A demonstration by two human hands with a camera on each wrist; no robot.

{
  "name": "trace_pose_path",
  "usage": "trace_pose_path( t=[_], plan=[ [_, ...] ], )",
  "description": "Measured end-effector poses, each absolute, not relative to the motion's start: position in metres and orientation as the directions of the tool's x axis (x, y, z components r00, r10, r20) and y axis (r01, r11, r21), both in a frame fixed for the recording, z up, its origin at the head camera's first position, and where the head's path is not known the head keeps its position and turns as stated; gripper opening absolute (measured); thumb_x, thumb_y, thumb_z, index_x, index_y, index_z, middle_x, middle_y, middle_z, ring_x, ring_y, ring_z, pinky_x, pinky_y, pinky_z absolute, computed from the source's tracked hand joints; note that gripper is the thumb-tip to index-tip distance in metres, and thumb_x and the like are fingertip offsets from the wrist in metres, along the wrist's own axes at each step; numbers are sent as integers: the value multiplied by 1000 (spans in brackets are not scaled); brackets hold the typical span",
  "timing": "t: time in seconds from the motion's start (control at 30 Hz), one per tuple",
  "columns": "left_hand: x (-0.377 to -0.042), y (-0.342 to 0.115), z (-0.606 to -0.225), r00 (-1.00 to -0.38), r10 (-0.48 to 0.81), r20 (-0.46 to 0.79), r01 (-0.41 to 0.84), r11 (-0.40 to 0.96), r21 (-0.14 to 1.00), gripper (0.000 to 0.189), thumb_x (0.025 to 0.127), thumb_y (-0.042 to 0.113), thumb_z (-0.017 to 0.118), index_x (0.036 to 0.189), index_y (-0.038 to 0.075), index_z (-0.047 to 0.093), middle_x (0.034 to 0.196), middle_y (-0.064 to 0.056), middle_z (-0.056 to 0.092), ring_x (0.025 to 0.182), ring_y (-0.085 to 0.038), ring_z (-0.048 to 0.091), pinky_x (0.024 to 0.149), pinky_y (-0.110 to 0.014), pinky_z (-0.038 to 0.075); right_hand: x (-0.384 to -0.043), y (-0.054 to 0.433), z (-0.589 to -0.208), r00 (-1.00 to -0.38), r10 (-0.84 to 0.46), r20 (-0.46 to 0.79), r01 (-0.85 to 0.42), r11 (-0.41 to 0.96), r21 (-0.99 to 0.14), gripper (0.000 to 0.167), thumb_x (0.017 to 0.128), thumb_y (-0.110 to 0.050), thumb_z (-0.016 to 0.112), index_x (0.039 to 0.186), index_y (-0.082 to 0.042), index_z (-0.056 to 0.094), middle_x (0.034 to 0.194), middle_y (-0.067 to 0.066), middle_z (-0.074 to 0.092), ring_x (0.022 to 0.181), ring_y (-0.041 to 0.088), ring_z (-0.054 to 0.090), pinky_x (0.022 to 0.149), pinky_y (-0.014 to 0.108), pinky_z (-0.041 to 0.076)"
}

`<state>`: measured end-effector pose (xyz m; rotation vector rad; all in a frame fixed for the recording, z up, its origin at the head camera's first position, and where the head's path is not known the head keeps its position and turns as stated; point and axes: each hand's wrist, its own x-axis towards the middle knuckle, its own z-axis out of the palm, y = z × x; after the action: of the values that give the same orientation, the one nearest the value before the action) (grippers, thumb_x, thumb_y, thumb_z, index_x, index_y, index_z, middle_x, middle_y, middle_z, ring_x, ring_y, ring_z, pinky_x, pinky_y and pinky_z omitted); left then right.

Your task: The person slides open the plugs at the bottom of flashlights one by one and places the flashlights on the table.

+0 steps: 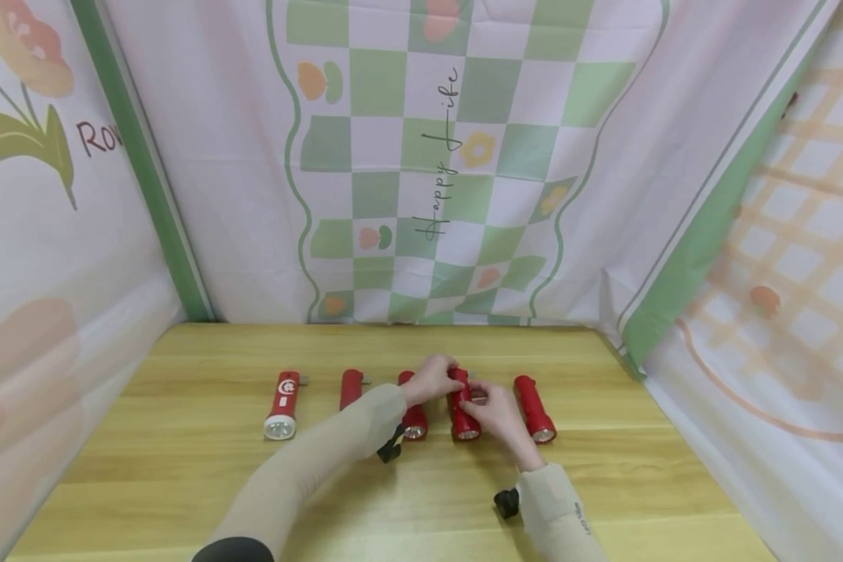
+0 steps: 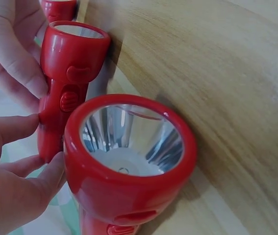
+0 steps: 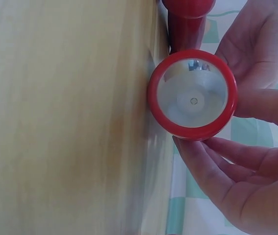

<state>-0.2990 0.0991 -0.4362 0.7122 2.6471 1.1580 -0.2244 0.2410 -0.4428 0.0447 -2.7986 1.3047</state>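
Observation:
A red flashlight [image 1: 464, 421] lies on the table with its lens toward me, both hands on it. At its tail end, my left hand [image 1: 432, 380] pinches the body between thumb and fingers; the same hand [image 2: 11, 181] shows in the left wrist view. My right hand [image 1: 499, 414] grips the barrel from the right side. In the right wrist view, the fingers of the right hand [image 3: 256, 181] are around the body behind the round lens [image 3: 192, 100]. Just left of it is another red flashlight [image 1: 414, 421], partly covered by the left arm. Its reflector [image 2: 134, 142] looms large in the left wrist view.
Also in the row on the wooden table [image 1: 449, 499] are a red flashlight with a white head [image 1: 281, 406], a red one [image 1: 351, 386] partly behind the left sleeve, and one [image 1: 534, 410] at the right. A printed curtain [image 1: 379, 195] hangs behind.

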Motion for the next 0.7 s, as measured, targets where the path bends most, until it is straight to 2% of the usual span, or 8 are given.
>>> trace_pose_path(
  t=[0.37,0.7],
  plan=[
    [-295,100,-434,-884,468,6,325,603,728,34,87,10,73,116,-6,65,109,-19,70,95,-26,65,83,-32,57,-226,241,-443,-998,-15,58,-53,659,-751,35,88,-2,67,121,11,63,110,28,70,101,36,71,87,42,60],
    [-298,102,-439,-881,473,-3,336,629,701,40,88,13,72,122,-5,62,118,-20,68,105,-28,65,91,-35,57,-227,241,-445,-998,-16,67,-61,666,-744,34,88,-1,66,119,12,63,110,28,70,100,37,71,88,44,60]
  ],
)
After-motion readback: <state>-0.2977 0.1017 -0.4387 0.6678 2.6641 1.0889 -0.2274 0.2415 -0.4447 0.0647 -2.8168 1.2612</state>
